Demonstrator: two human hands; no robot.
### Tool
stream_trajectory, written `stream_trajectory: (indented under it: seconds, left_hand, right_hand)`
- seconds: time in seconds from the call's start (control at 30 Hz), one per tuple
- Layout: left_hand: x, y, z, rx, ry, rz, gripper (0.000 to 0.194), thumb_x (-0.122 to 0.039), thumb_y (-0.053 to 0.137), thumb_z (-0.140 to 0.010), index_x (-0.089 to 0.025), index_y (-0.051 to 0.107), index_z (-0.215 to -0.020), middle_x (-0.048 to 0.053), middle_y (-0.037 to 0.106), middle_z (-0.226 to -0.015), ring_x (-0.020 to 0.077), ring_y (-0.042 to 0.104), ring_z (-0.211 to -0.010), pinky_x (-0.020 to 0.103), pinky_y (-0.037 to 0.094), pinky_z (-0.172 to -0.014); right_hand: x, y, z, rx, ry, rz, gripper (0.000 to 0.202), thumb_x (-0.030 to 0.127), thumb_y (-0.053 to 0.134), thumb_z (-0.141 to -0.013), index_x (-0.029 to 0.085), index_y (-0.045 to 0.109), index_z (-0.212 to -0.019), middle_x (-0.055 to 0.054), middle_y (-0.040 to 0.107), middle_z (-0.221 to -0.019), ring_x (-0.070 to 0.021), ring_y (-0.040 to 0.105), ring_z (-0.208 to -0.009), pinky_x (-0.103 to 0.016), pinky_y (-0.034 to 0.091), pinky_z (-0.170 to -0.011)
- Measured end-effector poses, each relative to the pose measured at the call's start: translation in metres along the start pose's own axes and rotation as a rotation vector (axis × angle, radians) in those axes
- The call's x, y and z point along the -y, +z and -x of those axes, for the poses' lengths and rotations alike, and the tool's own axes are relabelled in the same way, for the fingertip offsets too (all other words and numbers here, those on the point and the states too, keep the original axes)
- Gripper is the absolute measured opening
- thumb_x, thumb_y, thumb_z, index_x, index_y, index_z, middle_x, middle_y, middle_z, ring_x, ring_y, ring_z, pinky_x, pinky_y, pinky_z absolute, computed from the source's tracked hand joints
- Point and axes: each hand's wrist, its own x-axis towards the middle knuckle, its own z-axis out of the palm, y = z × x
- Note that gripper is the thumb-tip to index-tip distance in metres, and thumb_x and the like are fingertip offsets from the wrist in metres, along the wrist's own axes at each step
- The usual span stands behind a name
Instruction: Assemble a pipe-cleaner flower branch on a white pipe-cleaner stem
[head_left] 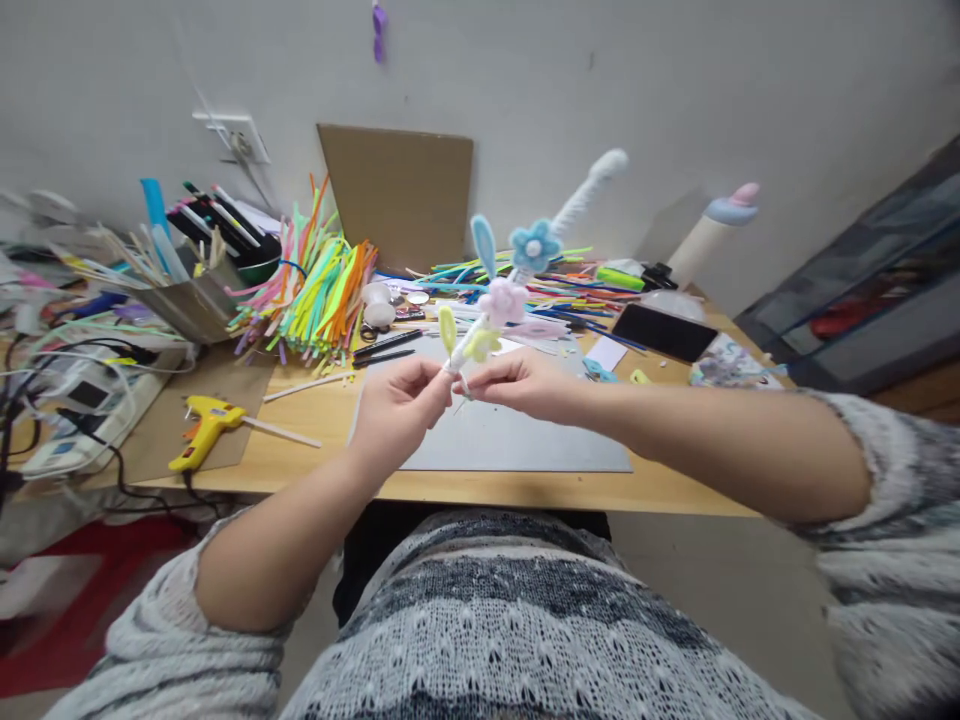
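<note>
Above the mat, a white fuzzy stick wrapped in pipe cleaner [589,193] slants up to the right. Along it sit a blue flower [535,246], a pale pink flower [504,301] and a yellow flower [481,343]. A blue leaf loop [484,246] and a yellow leaf loop [448,328] stick up on its left side. My left hand [394,405] is closed on the stick's lower end between thumb and finger. With closed fingertips, my right hand [525,385] pinches a thin pipe cleaner stem [464,388] beside that end; part of it is hidden.
A grey mat [525,440] lies on the wooden table [652,480]. At left are a yellow glue gun [206,430], a power strip [105,400] and a pen holder [199,300]. Bundled pipe cleaners [315,290] and a cardboard sheet [405,195] stand behind; a phone [664,332] lies right.
</note>
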Motion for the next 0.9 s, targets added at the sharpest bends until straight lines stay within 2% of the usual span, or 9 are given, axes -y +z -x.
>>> stream_trajectory:
  seconds: [0.1,0.17,0.3,0.43,0.53,0.63,0.73,0.83,0.9]
  left_hand:
    - [0.013,0.002,-0.01,-0.059,-0.074,0.084,0.022,-0.036,0.061,-0.072,-0.015,0.06,-0.066,-0.002,0.049,-0.048,0.0051,0.036,-0.037,0.018,0.025,-0.036]
    - [0.021,0.001,-0.017,-0.065,-0.077,0.065,0.023,-0.037,0.062,-0.071,-0.015,0.058,-0.064,-0.002,0.049,-0.047,0.0053,0.037,-0.037,0.018,0.025,-0.036]
    - [0.03,-0.001,-0.026,-0.029,-0.009,-0.177,0.025,-0.036,0.055,-0.077,-0.015,0.059,-0.065,-0.001,0.05,-0.046,0.0074,0.041,-0.039,0.02,0.028,-0.04]
    - [0.029,-0.004,-0.029,0.056,0.298,-0.714,0.017,-0.025,0.049,-0.08,-0.016,0.063,-0.075,0.004,0.063,-0.066,0.0134,0.054,-0.059,0.024,0.038,-0.054]
    - [0.027,-0.005,-0.025,0.118,0.576,-1.06,0.018,-0.016,0.045,-0.079,-0.015,0.063,-0.077,0.006,0.065,-0.07,0.0169,0.057,-0.066,0.027,0.038,-0.057]
    - [0.021,-0.007,-0.017,0.199,0.812,-1.205,0.017,-0.013,0.044,-0.079,-0.015,0.06,-0.076,0.005,0.063,-0.067,0.0166,0.056,-0.064,0.027,0.037,-0.055]
    - [0.011,-0.011,-0.008,0.288,0.943,-1.142,0.012,-0.017,0.046,-0.082,-0.015,0.058,-0.084,0.004,0.065,-0.074,0.0147,0.057,-0.068,0.026,0.041,-0.059]
    - [0.0,-0.015,0.0,0.272,0.956,-0.985,0.01,-0.019,0.047,-0.083,-0.017,0.056,-0.088,0.004,0.065,-0.078,0.013,0.057,-0.071,0.025,0.043,-0.063]
    - [-0.004,-0.015,0.003,0.184,0.879,-0.869,0.008,-0.019,0.048,-0.083,-0.016,0.054,-0.086,0.004,0.063,-0.076,0.0118,0.056,-0.069,0.024,0.043,-0.063]
  right_hand:
    - [-0.009,0.015,0.004,-0.101,-0.003,0.006,0.023,0.035,0.055,-0.076,0.019,0.068,-0.086,-0.001,0.066,-0.076,-0.0108,0.053,-0.064,-0.024,0.039,-0.057]
    - [-0.008,0.02,0.007,-0.144,-0.05,0.119,0.023,0.032,0.051,-0.079,0.017,0.067,-0.086,-0.002,0.065,-0.074,-0.0106,0.052,-0.063,-0.024,0.038,-0.057]
    - [0.008,0.022,0.016,-0.147,-0.169,0.64,0.022,0.023,0.043,-0.083,0.014,0.063,-0.08,-0.004,0.063,-0.069,-0.0106,0.049,-0.059,-0.024,0.033,-0.055]
    - [0.035,0.02,0.021,-0.039,-0.236,1.165,0.02,0.01,0.04,-0.078,0.011,0.06,-0.081,-0.008,0.062,-0.068,-0.0124,0.047,-0.057,-0.025,0.025,-0.052]
    - [0.057,0.012,0.015,0.091,-0.288,1.297,0.021,0.008,0.04,-0.076,0.011,0.06,-0.08,-0.007,0.061,-0.066,-0.0128,0.048,-0.056,-0.026,0.025,-0.053]
    - [0.077,-0.005,0.002,0.194,-0.257,1.304,0.017,0.011,0.045,-0.075,0.013,0.062,-0.073,-0.005,0.06,-0.064,-0.0121,0.048,-0.058,-0.026,0.028,-0.057]
    - [0.084,-0.026,-0.01,0.26,-0.258,1.137,0.015,0.016,0.049,-0.077,0.015,0.063,-0.072,0.0,0.058,-0.061,-0.0093,0.047,-0.059,-0.024,0.03,-0.058]
    - [0.072,-0.04,-0.017,0.344,-0.289,0.783,0.015,0.022,0.05,-0.079,0.016,0.063,-0.079,0.003,0.056,-0.062,-0.0058,0.044,-0.057,-0.021,0.031,-0.057]
    - [0.056,-0.042,-0.019,0.365,-0.264,0.504,0.016,0.026,0.051,-0.079,0.015,0.061,-0.085,0.003,0.055,-0.065,-0.0046,0.043,-0.056,-0.019,0.031,-0.054]
